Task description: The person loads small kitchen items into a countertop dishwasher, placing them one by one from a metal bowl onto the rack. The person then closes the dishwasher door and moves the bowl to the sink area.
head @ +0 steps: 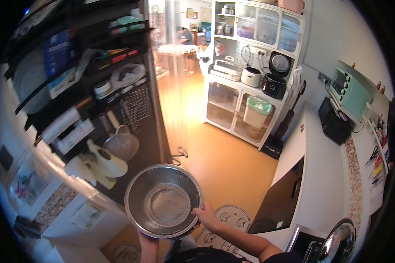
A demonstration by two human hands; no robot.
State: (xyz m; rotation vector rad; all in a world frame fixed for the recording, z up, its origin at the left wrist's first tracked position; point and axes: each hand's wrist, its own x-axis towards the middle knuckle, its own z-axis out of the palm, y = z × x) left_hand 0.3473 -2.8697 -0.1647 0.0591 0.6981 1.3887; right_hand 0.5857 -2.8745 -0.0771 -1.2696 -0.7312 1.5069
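Observation:
A round stainless-steel colander (168, 205) with a perforated base is held in front of my body, its bowl facing up. My right hand (206, 217) grips the right rim, thumb on top and fingers below. At the lower left, my left hand (148, 242) holds the colander from beneath; its fingers are hidden by the metal. Inside the colander I see only the bare perforated surface. A darker curved edge shows beneath its lower right rim, and I cannot tell whether that is a second bowl.
Left stands a dark rack with a hanging mesh strainer (121, 143) and a wire rack (136, 105). Ahead is a white cabinet (237, 87) with a rice cooker (274, 85). A counter (326, 157) runs along the right. Cat-patterned mats lie underfoot. A person (185, 35) is in the far room.

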